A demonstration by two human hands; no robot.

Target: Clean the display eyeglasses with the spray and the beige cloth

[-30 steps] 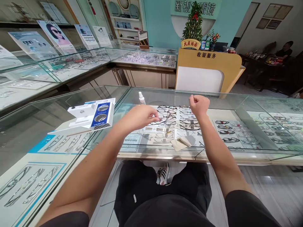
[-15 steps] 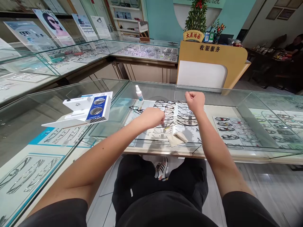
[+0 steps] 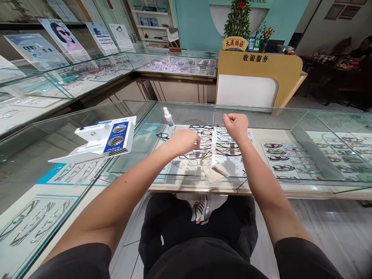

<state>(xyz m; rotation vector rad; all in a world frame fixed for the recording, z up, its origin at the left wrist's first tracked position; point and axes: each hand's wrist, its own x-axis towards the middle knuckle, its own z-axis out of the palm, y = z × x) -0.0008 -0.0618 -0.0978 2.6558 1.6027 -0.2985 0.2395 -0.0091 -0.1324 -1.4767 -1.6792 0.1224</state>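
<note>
I sit at a glass display counter [image 3: 261,182] with rows of eyeglass frames [image 3: 229,149] under the glass. My left hand [image 3: 184,141] hovers over the frames at the middle, fingers curled and pinched together near a black pair of glasses [image 3: 194,155]; what they hold is hidden. My right hand [image 3: 236,126] is raised just above the counter to the right, closed in a fist with nothing visible in it. A folded beige cloth [image 3: 217,171] lies on the glass in front of both hands. A small spray bottle [image 3: 167,117] stands to the left of my left hand.
A white and blue box [image 3: 109,135] rests on the glass at the left. Another dark pair of glasses [image 3: 162,136] lies near the bottle. More glass cases [image 3: 87,75] run behind, beside a yellow cashier desk [image 3: 258,75]. A person [image 3: 362,50] sits far right.
My left hand has drawn back slightly toward me and to the right over the frames. My right fist has shifted a little left. The view has tilted downward.
</note>
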